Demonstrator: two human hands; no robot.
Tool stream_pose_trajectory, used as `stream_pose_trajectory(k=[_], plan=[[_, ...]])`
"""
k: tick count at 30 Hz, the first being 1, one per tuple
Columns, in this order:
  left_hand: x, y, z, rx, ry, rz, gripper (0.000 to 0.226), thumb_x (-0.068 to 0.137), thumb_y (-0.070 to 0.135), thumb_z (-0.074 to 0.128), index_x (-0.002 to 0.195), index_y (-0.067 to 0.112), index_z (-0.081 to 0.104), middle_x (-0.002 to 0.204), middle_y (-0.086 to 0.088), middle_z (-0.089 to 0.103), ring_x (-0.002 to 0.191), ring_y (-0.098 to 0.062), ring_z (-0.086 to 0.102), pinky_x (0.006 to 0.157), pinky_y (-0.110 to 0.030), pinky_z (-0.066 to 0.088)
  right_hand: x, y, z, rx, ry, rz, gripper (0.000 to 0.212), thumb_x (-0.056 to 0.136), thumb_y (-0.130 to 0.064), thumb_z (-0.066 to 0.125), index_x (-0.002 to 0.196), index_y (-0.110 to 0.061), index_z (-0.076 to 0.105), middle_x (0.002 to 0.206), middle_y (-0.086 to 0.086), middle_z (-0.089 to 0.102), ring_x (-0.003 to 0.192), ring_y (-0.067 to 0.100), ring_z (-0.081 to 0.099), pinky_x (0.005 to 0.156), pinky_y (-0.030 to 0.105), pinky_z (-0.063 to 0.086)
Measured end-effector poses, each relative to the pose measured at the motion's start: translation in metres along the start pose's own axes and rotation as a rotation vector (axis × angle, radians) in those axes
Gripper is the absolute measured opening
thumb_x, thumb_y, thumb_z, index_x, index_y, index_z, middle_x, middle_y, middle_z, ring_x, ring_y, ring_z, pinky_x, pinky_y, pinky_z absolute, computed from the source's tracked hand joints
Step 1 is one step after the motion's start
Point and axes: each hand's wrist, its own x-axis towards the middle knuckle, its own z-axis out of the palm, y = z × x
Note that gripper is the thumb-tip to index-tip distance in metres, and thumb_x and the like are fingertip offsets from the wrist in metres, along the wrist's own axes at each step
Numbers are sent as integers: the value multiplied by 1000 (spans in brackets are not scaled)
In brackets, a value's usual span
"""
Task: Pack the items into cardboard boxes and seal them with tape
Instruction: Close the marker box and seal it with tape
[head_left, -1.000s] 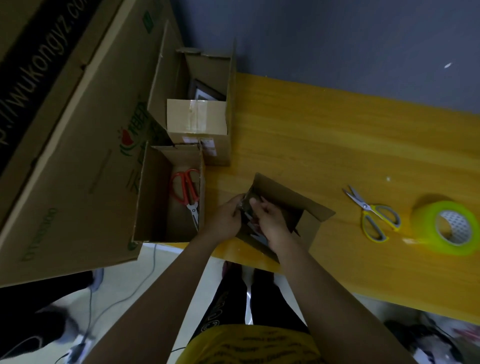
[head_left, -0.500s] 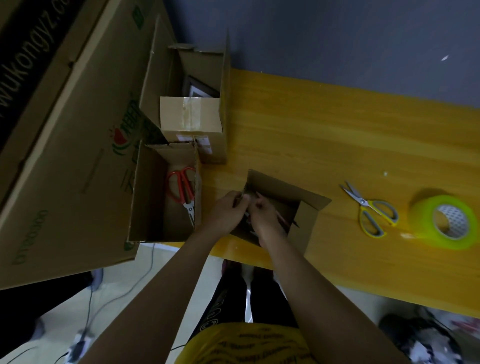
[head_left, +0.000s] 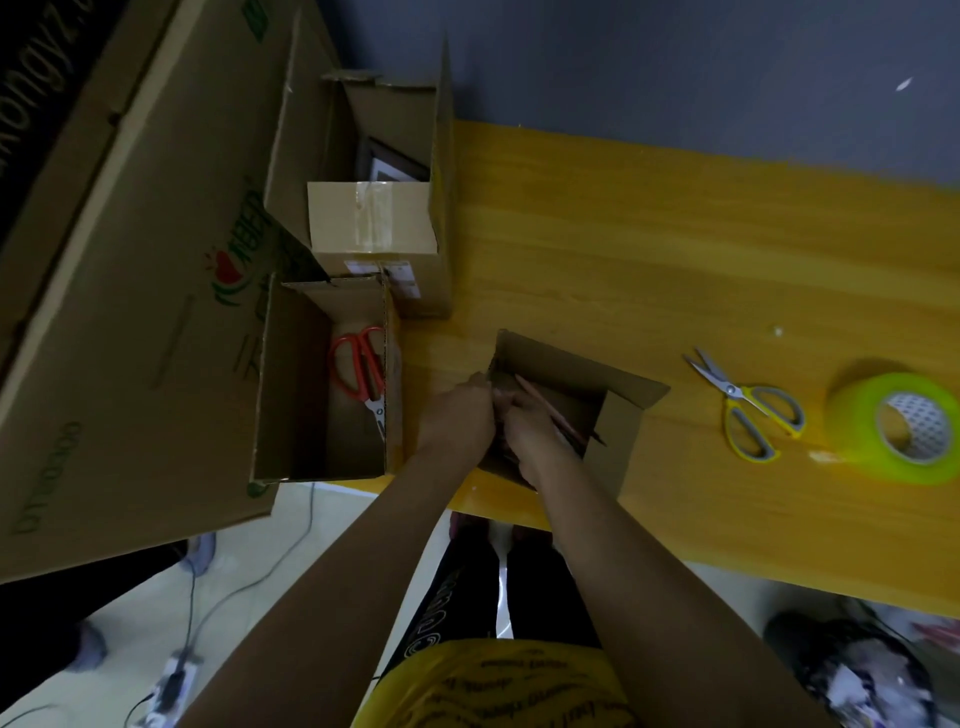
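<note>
Both hands have lowered into the small cardboard box (head_left: 582, 395) at the worktop (head_left: 649, 249) edge. Right hand (head_left: 535, 431) grips pencils (head_left: 558, 415); left hand (head_left: 457, 415) grips the box wall. Packing continues; tape roll (head_left: 898, 428) untouched.

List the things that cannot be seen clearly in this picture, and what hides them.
Head view:
- Contents of the small open box: covered by the left hand and right hand, and dark.
- Framed item in the far box: mostly behind a taped carton.
- Print on the large carton: cut by the frame edge.
</note>
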Motion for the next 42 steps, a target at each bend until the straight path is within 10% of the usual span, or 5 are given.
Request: stream_pose_trajectory(k=[12, 18, 21, 33, 42], plan=[[-3, -7, -23, -244, -63, 58, 24, 104, 16, 33, 110, 4, 53, 91, -14, 59, 63, -13, 44, 54, -24, 32, 0, 0, -11, -510, -26, -193, 59, 94, -39, 55, 143, -20, 27, 151, 6, 29, 124, 30, 47, 87, 35, 42], [0, -4, -24, -495, -146, -4, 35, 105, 20, 30, 109, 0, 57, 104, -20, 60, 94, -31, 57, 81, -39, 44, -18, -16, -24, -37, 1, -151, 18, 102, -28, 44, 105, -26, 62, 119, -3, 63, 85, -5, 64, 58, 8, 48], [0, -1, -25, -628, -218, -65, 41, 106, 24, 27, 107, -1, 58, 103, -20, 60, 92, -28, 56, 77, -35, 40, -30, -15, -14, 332, -284, 34, 49, 104, -42, 27, 136, -12, 47, 135, 1, 53, 127, 10, 48, 96, 20, 42], [-23, 15, -24, -1385, -453, -232, 46, 105, 35, 21, 135, 11, 46, 140, -12, 48, 113, -16, 53, 92, -29, 44, -12, -19, 1, 109, -157, 143, 44, 99, -56, 29, 102, -24, 60, 98, 2, 62, 90, 17, 57, 71, 34, 47], [-3, 13, -6, -903, -328, -168, 13, 102, 30, 39, 108, 23, 49, 96, 7, 54, 80, -5, 51, 65, -20, 44, -10, -24, -46, -8, 74, 113, 38, 94, -26, 61, 131, -15, 57, 129, 9, 59, 117, 29, 56, 97, 45, 49]])
